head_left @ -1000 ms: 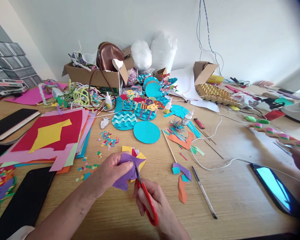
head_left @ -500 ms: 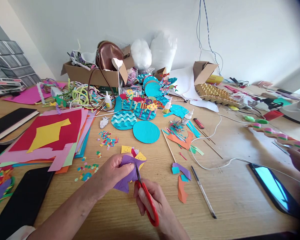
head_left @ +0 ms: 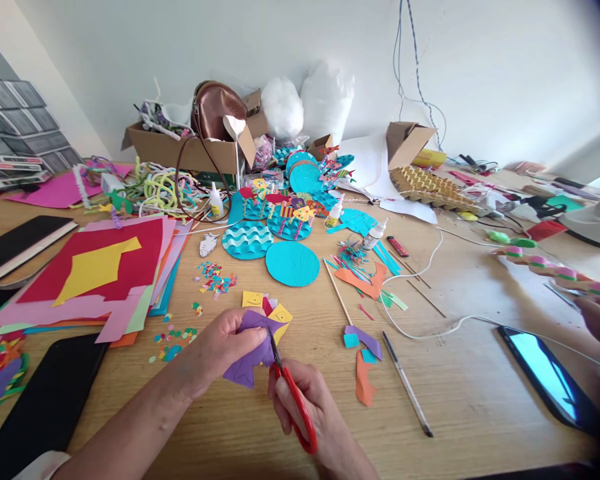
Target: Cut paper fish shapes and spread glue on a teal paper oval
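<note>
Between the thumb and fingers of my left hand (head_left: pixel 230 343) is a piece of purple paper (head_left: pixel 241 373) with drawn lines on it. My right hand (head_left: pixel 307 393) grips red-handled scissors (head_left: pixel 300 417), their dark blades lying on the purple paper at its right side. Just beyond the paper lie yellow paper pieces (head_left: pixel 253 299) with pen drawings, partly hidden by it. Purple, blue and orange paper scraps (head_left: pixel 365 377) rest to the right of the scissors, beside a pen (head_left: pixel 407 385).
Stacked coloured paper (head_left: pixel 145 267) lies at left, near a black phone (head_left: pixel 45 407). Round blue cardboard pieces (head_left: pixel 293 264), glue bottles (head_left: pixel 375 235) and confetti (head_left: pixel 175 343) spread across the middle. At right are a white cable (head_left: pixel 433 339), a lit phone (head_left: pixel 545 373) and another person's hand (head_left: pixel 597 317).
The purple paper has shifted slightly left and down in my left hand, and the scissor blades have moved a little along its edge. The rest looks the same.
</note>
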The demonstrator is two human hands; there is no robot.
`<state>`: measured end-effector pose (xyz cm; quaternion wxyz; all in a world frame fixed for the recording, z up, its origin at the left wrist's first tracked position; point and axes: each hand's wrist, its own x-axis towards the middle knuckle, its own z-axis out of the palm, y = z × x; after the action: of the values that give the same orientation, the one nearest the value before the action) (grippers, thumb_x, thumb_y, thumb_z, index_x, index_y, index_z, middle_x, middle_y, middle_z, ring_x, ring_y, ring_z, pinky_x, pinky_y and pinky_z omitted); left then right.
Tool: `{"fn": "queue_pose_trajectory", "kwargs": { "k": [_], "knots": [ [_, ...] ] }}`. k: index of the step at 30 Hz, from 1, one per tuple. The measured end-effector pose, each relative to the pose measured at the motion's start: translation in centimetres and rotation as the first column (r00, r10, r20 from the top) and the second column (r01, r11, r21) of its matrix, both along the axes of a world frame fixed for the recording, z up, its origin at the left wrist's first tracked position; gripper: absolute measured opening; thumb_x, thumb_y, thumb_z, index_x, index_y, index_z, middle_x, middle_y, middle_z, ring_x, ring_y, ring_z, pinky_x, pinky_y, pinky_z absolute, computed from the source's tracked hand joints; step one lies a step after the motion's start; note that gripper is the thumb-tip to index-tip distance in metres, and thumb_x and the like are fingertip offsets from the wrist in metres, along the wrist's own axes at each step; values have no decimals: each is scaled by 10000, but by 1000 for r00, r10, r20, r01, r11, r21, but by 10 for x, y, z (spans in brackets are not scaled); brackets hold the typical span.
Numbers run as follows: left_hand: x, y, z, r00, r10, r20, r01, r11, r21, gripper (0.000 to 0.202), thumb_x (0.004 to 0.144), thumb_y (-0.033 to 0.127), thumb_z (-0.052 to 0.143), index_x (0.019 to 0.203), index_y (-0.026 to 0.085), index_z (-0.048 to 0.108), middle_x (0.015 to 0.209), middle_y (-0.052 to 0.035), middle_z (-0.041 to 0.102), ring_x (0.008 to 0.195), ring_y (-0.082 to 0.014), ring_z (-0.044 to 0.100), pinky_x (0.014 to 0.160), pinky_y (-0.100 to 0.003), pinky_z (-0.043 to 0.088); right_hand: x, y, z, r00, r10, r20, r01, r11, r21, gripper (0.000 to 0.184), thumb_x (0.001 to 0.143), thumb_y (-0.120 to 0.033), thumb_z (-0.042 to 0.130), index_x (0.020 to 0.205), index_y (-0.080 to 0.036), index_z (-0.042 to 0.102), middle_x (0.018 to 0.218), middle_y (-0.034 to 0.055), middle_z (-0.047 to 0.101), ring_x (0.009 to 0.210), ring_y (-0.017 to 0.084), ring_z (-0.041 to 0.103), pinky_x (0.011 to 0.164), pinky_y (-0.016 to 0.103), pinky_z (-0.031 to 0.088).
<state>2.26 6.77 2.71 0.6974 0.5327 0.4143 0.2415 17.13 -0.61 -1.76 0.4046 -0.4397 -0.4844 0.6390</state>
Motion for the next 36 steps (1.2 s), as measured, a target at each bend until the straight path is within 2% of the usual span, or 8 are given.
{"fn": "queue_pose_trajectory", "kwargs": {
  "k": [9, 18, 27, 36],
  "knots": [
    [-3, 0, -5, 999, 31, 8, -31, 999, -43, 220, 720, 372, 550, 745, 155, 571, 614, 22, 525, 556, -119, 470, 547, -227, 374, 1, 0, 0, 1000, 10, 24, -10, 1000, -17, 511, 794, -645, 421, 564, -190, 392, 413, -69, 365, 369, 49, 273, 375, 192, 215],
    [-1, -1, 0, 998, 64, -22, -64, 997, -31, 284, 713, 421, 563, 817, 156, 578, 632, 17, 551, 553, -121, 471, 534, -229, 367, 0, 1, -1, 1000, -3, 17, 4, 1000, -20, 503, 791, -640, 427, 560, -196, 377, 415, -71, 344, 371, 52, 274, 377, 197, 216],
    [2, -1, -2, 999, 11, 37, -10, 999, -32, 215, 756, 368, 533, 810, 169, 593, 639, 22, 548, 577, -126, 474, 556, -229, 349, 0, 2, 4, 999, -25, 20, 25, 1000, -6, 519, 777, -657, 429, 542, -198, 375, 438, -53, 381, 416, 69, 318, 409, 202, 260],
    [-1, 2, -6, 999, -23, 33, 24, 999, -49, 197, 747, 354, 547, 776, 162, 580, 619, 37, 516, 557, -99, 432, 533, -207, 328, 1, 2, 5, 1000, -12, 6, 12, 1000, -24, 508, 768, -652, 446, 552, -197, 376, 441, -61, 363, 407, 64, 299, 395, 198, 236]
  ]
}}
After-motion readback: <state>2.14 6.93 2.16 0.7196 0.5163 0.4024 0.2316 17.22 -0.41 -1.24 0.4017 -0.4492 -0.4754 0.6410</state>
